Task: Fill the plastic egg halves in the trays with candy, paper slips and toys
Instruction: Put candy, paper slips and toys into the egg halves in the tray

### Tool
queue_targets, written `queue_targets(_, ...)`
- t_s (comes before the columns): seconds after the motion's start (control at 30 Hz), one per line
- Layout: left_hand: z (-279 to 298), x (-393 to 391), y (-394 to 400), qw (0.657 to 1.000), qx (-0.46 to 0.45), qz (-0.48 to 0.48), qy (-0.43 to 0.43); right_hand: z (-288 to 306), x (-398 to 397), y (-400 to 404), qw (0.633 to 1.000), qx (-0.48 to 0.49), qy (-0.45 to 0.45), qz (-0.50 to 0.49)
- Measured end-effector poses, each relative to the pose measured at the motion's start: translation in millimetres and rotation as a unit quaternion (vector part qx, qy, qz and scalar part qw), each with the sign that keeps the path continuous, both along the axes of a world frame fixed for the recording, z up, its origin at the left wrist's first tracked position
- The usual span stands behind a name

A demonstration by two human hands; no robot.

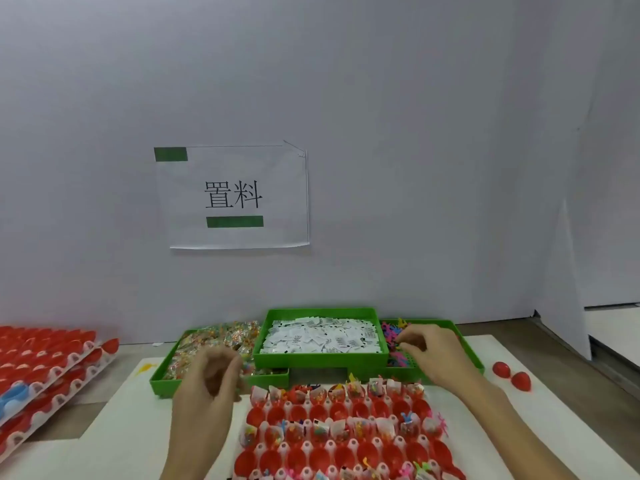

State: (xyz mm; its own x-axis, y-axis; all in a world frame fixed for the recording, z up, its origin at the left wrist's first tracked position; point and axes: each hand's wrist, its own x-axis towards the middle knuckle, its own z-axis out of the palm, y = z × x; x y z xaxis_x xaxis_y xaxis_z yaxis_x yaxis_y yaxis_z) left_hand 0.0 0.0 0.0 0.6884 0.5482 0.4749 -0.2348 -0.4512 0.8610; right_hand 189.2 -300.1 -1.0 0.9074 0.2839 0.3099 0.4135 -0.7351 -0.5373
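A white egg tray (265, 427) of red plastic egg halves (360, 410) lies in front of me; some rows hold candy, slips and toys, and others show bare red. Behind it stand three green trays: candy (207, 341) on the left, paper slips (322, 336) in the middle, small coloured toys (393, 332) on the right. My left hand (211, 375) hovers blurred over the candy tray's near edge with its fingers curled; whether it holds anything is unclear. My right hand (431, 351) reaches into the toy tray and its curled fingertips pinch toys in the pile.
Stacked trays of red egg halves (45, 362) lie at the left, with a few blue halves (14, 400) among them. Two loose red halves (501, 369) sit on the white mat at the right. A grey wall with a paper sign (235, 195) closes the back.
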Motion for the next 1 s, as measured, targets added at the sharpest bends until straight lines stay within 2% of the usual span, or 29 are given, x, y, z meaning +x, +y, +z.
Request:
queue_targets(0.1, -10, -9, -10, 0.995, -0.079, -0.059, -0.017, 6, 9, 7, 0.996, -0.072, 0.045, -0.010)
queue_targets(0.23, -14, -15, -17, 0.984, -0.134, -0.115, -0.017, 14, 16, 15, 0.982, -0.143, 0.124, -0.022)
queue_targets(0.33, -11, -19, -20, 0.979, -0.136, -0.154, -0.007, 14, 18, 19, 0.978, -0.160, 0.125, -0.036)
queue_targets(0.47, -10, -23, -20, 0.978, -0.142, -0.154, -0.004, 8, 16, 22, 0.982, -0.160, 0.095, -0.044)
queue_targets(0.63, -13, -25, -18, 0.982, -0.127, -0.139, 0.007, -3, 12, 19, 0.987, -0.141, 0.063, -0.040)
queue_targets(0.8, -11, -27, -16, 0.982, -0.127, -0.139, 0.009, -10, 9, 15, 0.997, -0.039, 0.032, -0.054)
queue_targets(1.0, -9, -29, -20, 0.981, -0.125, -0.146, 0.027, -8, -1, 12, 0.997, 0.038, -0.002, -0.060)
